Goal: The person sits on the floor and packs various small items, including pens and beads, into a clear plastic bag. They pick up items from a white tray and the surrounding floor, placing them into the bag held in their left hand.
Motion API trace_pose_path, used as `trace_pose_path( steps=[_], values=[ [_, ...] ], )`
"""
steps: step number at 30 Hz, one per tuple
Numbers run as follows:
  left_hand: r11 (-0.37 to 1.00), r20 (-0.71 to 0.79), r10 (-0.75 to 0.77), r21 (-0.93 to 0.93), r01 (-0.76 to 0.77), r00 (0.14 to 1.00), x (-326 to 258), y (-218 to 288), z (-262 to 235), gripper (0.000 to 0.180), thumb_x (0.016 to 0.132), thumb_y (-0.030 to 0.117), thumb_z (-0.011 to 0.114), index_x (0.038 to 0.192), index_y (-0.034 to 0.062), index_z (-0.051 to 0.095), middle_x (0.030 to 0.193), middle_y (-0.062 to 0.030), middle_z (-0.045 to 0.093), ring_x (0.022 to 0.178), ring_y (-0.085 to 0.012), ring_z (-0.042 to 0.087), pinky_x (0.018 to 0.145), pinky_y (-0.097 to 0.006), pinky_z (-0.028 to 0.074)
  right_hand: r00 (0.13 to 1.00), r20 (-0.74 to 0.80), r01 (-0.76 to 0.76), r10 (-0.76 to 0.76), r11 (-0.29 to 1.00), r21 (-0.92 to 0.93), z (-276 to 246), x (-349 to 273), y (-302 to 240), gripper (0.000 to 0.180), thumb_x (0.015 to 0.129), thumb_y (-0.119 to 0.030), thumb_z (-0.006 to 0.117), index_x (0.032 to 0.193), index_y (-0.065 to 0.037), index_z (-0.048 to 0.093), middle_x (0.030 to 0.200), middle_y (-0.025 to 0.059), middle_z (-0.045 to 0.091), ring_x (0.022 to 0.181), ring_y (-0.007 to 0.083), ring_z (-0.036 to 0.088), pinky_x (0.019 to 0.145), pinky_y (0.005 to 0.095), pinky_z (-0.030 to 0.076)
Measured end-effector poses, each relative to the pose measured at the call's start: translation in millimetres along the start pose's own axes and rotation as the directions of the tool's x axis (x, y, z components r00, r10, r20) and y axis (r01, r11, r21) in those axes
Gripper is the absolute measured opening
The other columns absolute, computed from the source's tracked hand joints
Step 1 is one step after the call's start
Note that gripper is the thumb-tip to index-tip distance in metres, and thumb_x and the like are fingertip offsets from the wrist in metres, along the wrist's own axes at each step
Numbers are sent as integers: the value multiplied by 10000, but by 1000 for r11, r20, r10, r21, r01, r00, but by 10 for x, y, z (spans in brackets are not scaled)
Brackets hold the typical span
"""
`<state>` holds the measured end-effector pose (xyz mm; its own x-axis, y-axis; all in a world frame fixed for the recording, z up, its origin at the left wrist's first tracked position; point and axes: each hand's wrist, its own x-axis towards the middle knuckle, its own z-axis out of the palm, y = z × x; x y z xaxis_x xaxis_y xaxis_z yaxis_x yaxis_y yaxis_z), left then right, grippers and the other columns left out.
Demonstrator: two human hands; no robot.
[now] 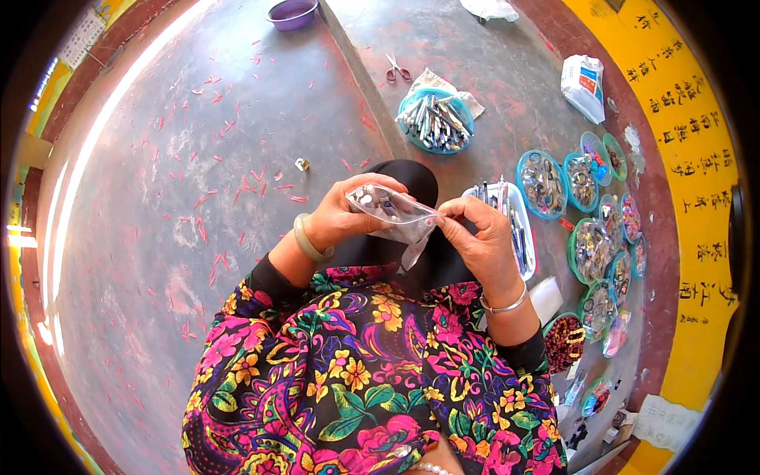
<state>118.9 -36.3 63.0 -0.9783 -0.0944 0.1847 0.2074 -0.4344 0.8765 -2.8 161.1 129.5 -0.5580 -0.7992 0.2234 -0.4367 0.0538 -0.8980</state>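
A small clear plastic zip bag (408, 229) is held up in front of my lap, with small dark and pale pieces inside its left end. My left hand (336, 207) is closed around that filled end, thumb on the near side. With thumb and index finger, my right hand (484, 237) pinches the bag's right corner along its edge. A pale bangle sits on my left wrist and a silver one on my right. The pieces in the bag are too small to name.
Ahead stands a blue basket of pens (437, 120), with scissors (397, 70) nearby. A white tray of pens (514, 229) lies by my right hand. Several round baskets of small parts (542, 184) fill the right side. A purple basin (292, 14) is far off; red scraps litter the floor.
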Motion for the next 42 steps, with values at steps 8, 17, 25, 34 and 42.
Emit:
trace_pose_path(
  steps=[8, 17, 25, 34, 42],
  values=[
    [996, -12, -4, 90, 5, 1000, -6, 51, 21, 470, 735, 40, 721, 1159, -34, 535, 1092, -114, 629, 1022, -170, 587, 903, -318, 463, 997, -75, 1, 14, 981, 193, 56, -1, 13, 48, 834, -22, 649, 852, 9, 616, 708, 26, 588, 580, 57, 511, 517, 204, 413],
    [1000, -76, -25, 4, 25, 997, -6, -24, -35, 432, 732, 24, 701, 1131, -40, 549, 1061, -122, 639, 998, -179, 600, 896, -323, 467, 987, -154, 71, -53, 991, 117, 150, 30, -90, 121, 809, -38, 672, 906, 1, 610, 793, 60, 619, 664, 102, 582, 613, 234, 473],
    [1000, -160, -10, 4, 11, 987, -5, -16, 0, 410, 727, -27, 672, 1116, -53, 547, 1045, -133, 644, 981, -197, 612, 876, -322, 480, 998, -21, -50, 53, 992, 120, 132, -49, 159, 64, 787, 10, 633, 846, 9, 608, 795, 86, 610, 734, 167, 578, 674, 277, 459],
    [975, -187, -50, 206, 89, 981, 6, 202, 49, 353, 696, -56, 679, 1039, -56, 595, 1008, -122, 654, 932, -173, 614, 843, -291, 471, 998, -61, 8, 4, 981, 196, 156, -119, 243, 57, 814, -9, 624, 870, -14, 619, 780, 85, 602, 705, 161, 583, 644, 265, 459],
    [987, -152, -25, 155, 49, 988, -29, 140, 17, 350, 681, -48, 700, 1016, -48, 599, 1032, -145, 645, 953, -203, 618, 861, -319, 474, 774, -592, -218, 225, 972, 85, -786, -394, 1197, 117, 858, -80, 605, 939, -6, 647, 826, 23, 647, 754, 82, 576, 676, 243, 470]
  ],
)
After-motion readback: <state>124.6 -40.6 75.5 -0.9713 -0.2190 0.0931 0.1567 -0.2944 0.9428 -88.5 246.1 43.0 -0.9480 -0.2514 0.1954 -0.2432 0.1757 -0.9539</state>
